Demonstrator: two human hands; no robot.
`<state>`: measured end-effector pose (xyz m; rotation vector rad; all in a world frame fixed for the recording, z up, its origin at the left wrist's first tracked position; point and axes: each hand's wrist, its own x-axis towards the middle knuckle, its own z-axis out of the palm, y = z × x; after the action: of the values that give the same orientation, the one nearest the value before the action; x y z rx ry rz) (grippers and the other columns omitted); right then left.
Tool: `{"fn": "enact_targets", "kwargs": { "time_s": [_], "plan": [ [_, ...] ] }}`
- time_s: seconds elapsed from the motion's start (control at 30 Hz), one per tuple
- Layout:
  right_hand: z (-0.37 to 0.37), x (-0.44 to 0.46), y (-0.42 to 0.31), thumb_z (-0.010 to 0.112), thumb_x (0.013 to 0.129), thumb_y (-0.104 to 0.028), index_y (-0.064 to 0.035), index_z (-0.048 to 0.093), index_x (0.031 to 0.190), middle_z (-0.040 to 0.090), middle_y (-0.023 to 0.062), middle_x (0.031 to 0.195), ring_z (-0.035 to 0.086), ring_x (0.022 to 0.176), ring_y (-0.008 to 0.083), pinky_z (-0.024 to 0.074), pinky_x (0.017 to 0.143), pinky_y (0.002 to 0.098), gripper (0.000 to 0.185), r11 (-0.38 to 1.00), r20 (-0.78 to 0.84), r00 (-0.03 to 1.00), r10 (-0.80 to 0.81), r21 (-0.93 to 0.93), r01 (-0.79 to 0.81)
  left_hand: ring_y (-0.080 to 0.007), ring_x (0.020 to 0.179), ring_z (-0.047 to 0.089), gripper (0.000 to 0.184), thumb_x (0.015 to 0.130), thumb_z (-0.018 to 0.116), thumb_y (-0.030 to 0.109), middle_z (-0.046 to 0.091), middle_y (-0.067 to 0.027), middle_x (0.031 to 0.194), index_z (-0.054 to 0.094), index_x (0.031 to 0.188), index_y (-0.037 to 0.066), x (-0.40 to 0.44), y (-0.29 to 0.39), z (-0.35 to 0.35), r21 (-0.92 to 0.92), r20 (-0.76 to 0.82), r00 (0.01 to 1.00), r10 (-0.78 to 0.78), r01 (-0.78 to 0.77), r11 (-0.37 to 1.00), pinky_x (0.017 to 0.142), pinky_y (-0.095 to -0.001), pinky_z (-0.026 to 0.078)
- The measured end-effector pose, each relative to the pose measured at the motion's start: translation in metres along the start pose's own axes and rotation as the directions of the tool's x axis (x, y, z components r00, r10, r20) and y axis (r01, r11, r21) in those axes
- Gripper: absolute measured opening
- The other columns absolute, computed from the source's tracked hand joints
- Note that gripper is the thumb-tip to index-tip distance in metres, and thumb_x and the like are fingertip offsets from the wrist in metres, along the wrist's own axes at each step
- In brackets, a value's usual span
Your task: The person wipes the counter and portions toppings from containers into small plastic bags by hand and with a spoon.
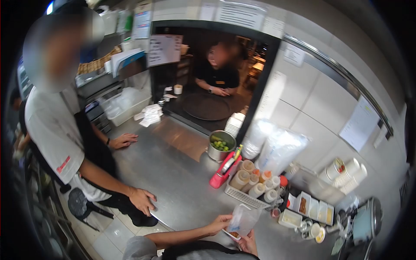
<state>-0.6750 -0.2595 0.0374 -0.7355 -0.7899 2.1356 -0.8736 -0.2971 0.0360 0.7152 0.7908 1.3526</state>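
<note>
With nearly closed fingers, the left hand (pixel 221 222) and right hand (pixel 249 243) steady a translucent bag (pixel 245 219), whose next handling likely calls for even support.

Your left forearm (pixel 182 235) reaches in, bare, from the lower left of the view, nearly level, and your left hand (pixel 221 223) is bent in a pinch, fingers pointing right. Your right hand (pixel 248 243) sits just lower and to the right, fingers curled and angled upward; little of your right arm shows.
</note>
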Motion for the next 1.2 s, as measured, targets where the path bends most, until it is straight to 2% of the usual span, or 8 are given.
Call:
{"fn": "enact_targets", "kwargs": {
  "time_s": [0.13, 0.17, 0.37, 0.47, 0.6, 0.67, 0.83, 1.2],
  "plan": [
    [-0.012, 0.006, -0.019, 0.052, 0.092, -0.024, -0.0165, 0.018, 0.142, 0.038, 0.0103, 0.135, 0.044, 0.122, 0.0286, 0.049, 0.089, 0.0478, 0.061, 0.908, 0.171, 0.951, 0.259, 0.291, -0.3, -0.0078, 0.083, 0.06, 0.025, 0.086, 0.058, 0.006, 0.065, -0.0006, 0.097, 0.062, 0.11, 0.006, -0.018, 0.026, 0.022, 0.092, -0.003, 0.998, 0.055, -0.054, 0.994, 0.074, -0.0244, 0.049],
    [-0.002, -0.004, -0.024, 0.036, 0.097, -0.035, -0.0029, 0.037, 0.133, 0.051, 0.0125, 0.127, 0.056, 0.108, 0.0246, 0.0509, 0.087, 0.0382, 0.047, 0.977, 0.081, 0.979, 0.187, 0.089, -0.194, -0.008, 0.082, 0.061, 0.024, 0.085, 0.058, 0.005, 0.066, -0.0011, 0.094, 0.062, 0.109, 0.005, -0.02, 0.036, 0.03, 0.076, -0.001, 1.0, 0.026, -0.026, 0.997, 0.074, -0.0245, 0.05],
    [-0.061, 0.008, 0.014, 0.051, 0.092, -0.023, -0.006, 0.033, 0.134, 0.046, 0.0153, 0.129, 0.051, 0.115, 0.0261, 0.0466, 0.094, 0.042, 0.049, 0.918, 0.34, 0.936, 0.088, 0.337, -0.208, -0.0092, 0.084, 0.061, 0.024, 0.083, 0.06, 0.002, 0.066, -0.0021, 0.097, 0.062, 0.107, 0.002, -0.029, 0.064, 0.059, -0.05, 0.111, 0.988, -0.105, 0.111, 0.993, 0.075, -0.0247, 0.05],
    [-0.051, 0.007, 0.032, 0.06, 0.086, -0.026, -0.0057, 0.036, 0.134, 0.046, 0.0146, 0.131, 0.048, 0.118, 0.0287, 0.0408, 0.1, 0.0455, 0.057, 0.872, 0.157, 0.986, 0.058, 0.474, -0.127, -0.0089, 0.086, 0.061, 0.025, 0.082, 0.06, 0.0, 0.066, -0.0025, 0.098, 0.063, 0.106, 0.002, -0.023, 0.069, 0.052, -0.03, 0.09, 0.993, -0.073, 0.076, 0.997, 0.075, -0.026, 0.05],
    [-0.033, -0.011, 0.021, 0.073, 0.075, -0.02, -0.0058, 0.036, 0.133, 0.046, 0.0148, 0.131, 0.045, 0.121, 0.0308, 0.039, 0.101, 0.0473, 0.071, 0.828, 0.313, 0.922, -0.229, 0.56, 0.016, -0.0223, 0.083, 0.064, 0.023, 0.079, 0.057, 0.0, 0.065, -0.0087, 0.099, 0.062, 0.101, 0.0, -0.01, 0.091, 0.019, 0.666, -0.02, 0.967, 0.254, -0.177, 0.725, 0.073, -0.0323, 0.051],
    [-0.053, -0.016, 0.019, 0.076, 0.07, -0.012, -0.0054, 0.035, 0.133, 0.046, 0.0152, 0.13, 0.044, 0.122, 0.0314, 0.0388, 0.101, 0.0487, 0.075, 0.878, 0.241, 0.944, -0.226, 0.471, 0.09, -0.0326, 0.082, 0.063, 0.024, 0.076, 0.055, -0.001, 0.063, -0.0132, 0.103, 0.06, 0.1, -0.002, -0.011, 0.114, 0.017, 0.964, 0.063, 0.904, 0.422, -0.164, 0.208, 0.072, -0.0377, 0.051],
    [-0.052, -0.035, -0.005, 0.073, 0.065, 0.006, -0.0021, 0.034, 0.132, 0.048, 0.0142, 0.128, 0.046, 0.12, 0.029, 0.0377, 0.102, 0.0434, 0.078, 0.941, 0.005, 0.981, -0.195, 0.282, 0.185, -0.0397, 0.086, 0.06, 0.033, 0.074, 0.052, 0.0, 0.044, -0.0181, 0.13, 0.053, 0.106, -0.005, 0.001, 0.083, 0.012, 0.997, 0.069, 0.961, 0.269, -0.057, -0.051, 0.072, -0.0483, 0.049],
    [0.047, -0.036, -0.07, 0.086, 0.054, -0.012, -0.009, 0.033, 0.131, 0.046, 0.0084, 0.121, 0.048, 0.112, 0.0227, 0.0431, 0.091, 0.0339, 0.092, 0.516, -0.016, 0.877, -0.48, -0.814, 0.267, -0.0409, 0.116, 0.045, 0.058, 0.07, 0.057, 0.003, 0.023, -0.0235, 0.144, 0.04, 0.124, -0.006, 0.01, 0.067, 0.042, 0.94, 0.293, 0.955, -0.049, -0.279, 0.198, 0.093, -0.044, 0.042]
  ]
}}
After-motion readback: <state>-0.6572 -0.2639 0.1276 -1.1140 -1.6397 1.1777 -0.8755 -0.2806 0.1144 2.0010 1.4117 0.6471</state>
